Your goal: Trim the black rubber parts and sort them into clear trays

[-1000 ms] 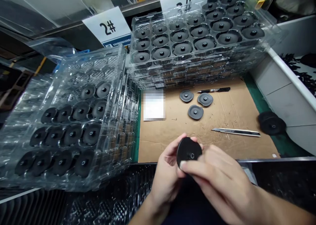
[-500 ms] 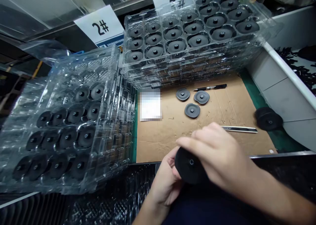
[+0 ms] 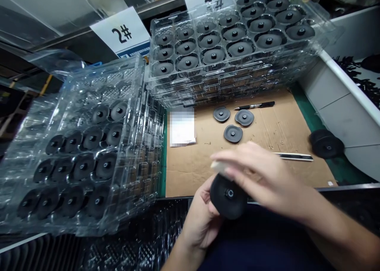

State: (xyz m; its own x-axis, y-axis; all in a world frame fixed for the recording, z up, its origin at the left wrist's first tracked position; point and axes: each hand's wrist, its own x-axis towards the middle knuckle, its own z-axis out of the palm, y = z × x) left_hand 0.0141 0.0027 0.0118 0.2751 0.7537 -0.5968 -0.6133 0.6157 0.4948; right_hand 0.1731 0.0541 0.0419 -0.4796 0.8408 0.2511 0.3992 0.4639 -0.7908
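Note:
My left hand (image 3: 204,213) is closed around the lower left edge of a round black disc (image 3: 227,201), whose small raised hub faces up. Above the disc, my right hand (image 3: 258,172) pinches a small off-white pad (image 3: 219,168), blurred by motion, at the disc's upper edge; whether it is cloth or sponge I cannot make out. Beyond my hands, three similar black discs, such as the nearest disc (image 3: 233,133), lie on the cardboard sheet (image 3: 190,172). A light, narrow blade-like tool (image 3: 297,157) lies just past my right hand.
Clear plastic trays holding black discs are stacked at the left (image 3: 118,176) and at the back (image 3: 213,75). A black pen (image 3: 255,105) and a white paper (image 3: 182,128) lie on the cardboard. More discs (image 3: 326,144) rest against the grey bin wall (image 3: 335,100) at right.
My right hand has lifted and turned slightly, so the off-white pad in its fingers now shows. More of the held disc's upper face is visible. My left hand keeps its hold.

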